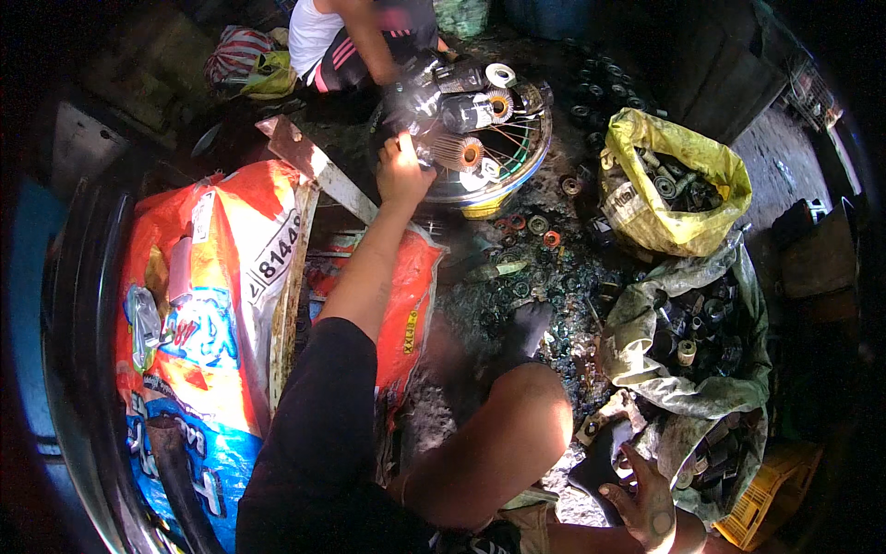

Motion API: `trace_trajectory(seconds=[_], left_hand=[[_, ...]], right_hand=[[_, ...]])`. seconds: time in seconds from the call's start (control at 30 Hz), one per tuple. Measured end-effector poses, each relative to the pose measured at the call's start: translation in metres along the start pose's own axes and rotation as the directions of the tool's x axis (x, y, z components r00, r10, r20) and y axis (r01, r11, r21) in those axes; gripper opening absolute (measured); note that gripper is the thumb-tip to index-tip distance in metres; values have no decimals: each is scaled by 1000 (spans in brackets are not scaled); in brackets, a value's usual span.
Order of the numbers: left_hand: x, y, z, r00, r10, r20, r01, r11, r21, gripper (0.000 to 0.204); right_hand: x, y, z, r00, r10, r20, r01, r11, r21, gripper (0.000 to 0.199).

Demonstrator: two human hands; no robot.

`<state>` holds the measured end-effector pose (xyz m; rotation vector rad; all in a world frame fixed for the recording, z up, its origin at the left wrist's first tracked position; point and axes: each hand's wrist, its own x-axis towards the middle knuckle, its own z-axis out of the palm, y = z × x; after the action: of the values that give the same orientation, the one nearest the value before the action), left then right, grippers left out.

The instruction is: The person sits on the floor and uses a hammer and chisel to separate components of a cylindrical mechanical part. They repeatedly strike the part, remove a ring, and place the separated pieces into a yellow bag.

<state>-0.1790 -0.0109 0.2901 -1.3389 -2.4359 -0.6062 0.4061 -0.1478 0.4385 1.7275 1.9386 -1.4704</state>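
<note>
My left hand (403, 174) reaches far forward to a spoked wheel rim (540, 162) piled with used cylindrical filters. Its fingers are closed around the near left part of the pile, beside a pleated filter (457, 152) with an orange end; glare and blur hide exactly what is in the grip. Farther back on the wheel lie a black filter canister (468, 113) and a white ring-shaped part (500, 76). My right hand (641, 503) is low at the right, above my leg, fingers apart and slightly curled. It is nearest a grey sack (632, 346) of dark metal parts.
Another person (355, 42) sits beyond the wheel, one arm reaching to it. A yellow sack (724, 217) of metal parts stands at right, a yellow crate (752, 508) below. Oily rings and scraps litter the ground. Orange sacks (249, 194) and a rusty metal bar (318, 166) are at left.
</note>
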Motion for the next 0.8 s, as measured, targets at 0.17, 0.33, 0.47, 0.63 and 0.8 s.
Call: trace_trajectory(seconds=[0.17, 0.33, 0.47, 0.63, 0.8], left_hand=[[14, 0, 3, 1000, 13, -12, -14, 998, -66, 83], [26, -10, 4, 979, -179, 97, 195, 962, -192, 75], [40, -84, 18, 931, -362, 35, 357, 889, -286, 68], [51, -44, -36, 832, -154, 534, 554, 152, -819, 35], [54, 6, -51, 749, 592, 298, 29, 420, -907, 43]], right_hand=[[-4, 17, -2, 986, -162, -41, 165, 984, 71, 66], [-3, 41, -2, 953, -183, 243, 70, 909, 410, 43], [-1, 4, -5, 956, -287, 63, 273, 947, 170, 74], [-6, 17, -2, 970, -243, 23, 244, 969, -27, 81], [-1, 13, 0, 956, -292, 30, 293, 951, -98, 82]])
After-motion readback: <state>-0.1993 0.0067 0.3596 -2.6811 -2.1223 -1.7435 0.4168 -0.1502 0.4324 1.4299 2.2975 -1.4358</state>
